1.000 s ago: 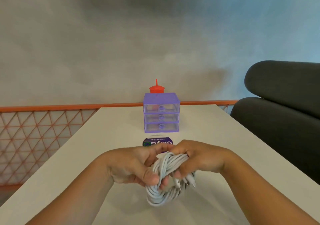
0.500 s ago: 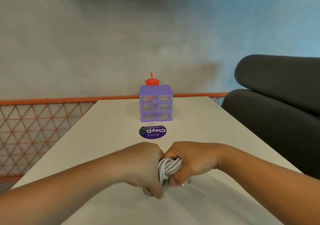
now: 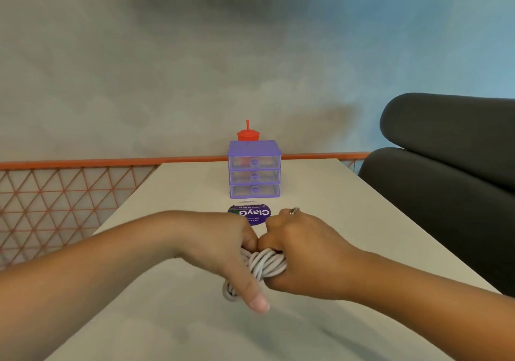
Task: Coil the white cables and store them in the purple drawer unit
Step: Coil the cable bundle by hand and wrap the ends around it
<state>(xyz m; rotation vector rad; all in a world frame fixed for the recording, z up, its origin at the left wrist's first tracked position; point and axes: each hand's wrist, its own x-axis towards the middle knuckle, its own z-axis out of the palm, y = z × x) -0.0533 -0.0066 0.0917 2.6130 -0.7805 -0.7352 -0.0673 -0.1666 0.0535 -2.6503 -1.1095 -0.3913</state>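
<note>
Changed since a second ago: both hands have rolled knuckles-up and pressed together, and the loop that hung open below them is now squeezed into a tight bundle. The plug ends seen then are out of sight.

- Left hand (image 3: 237,252): fingers curled round the white cables (image 3: 264,266), thumb stretched toward the camera; a few loops poke out beneath it.
- Right hand (image 3: 301,255): grips the same bundle from the other side, knuckles touching the left hand's. Ring (image 3: 294,211) on one finger. Fingertips hidden.
- White cables: between the two hands over the near part of the table (image 3: 348,221), mostly covered; whether they touch it cannot be told.
- Purple drawer unit (image 3: 254,170): upright at the far end, three drawers shut, well apart from the hands. Contents unclear, possibly none.
- Red cup (image 3: 248,134): behind the unit; only lid and straw show.
- Purple round label (image 3: 255,215): flat between unit and hands, left edge covered by the left hand.
- Dark seat (image 3: 446,179): right, cut off by the frame.
</note>
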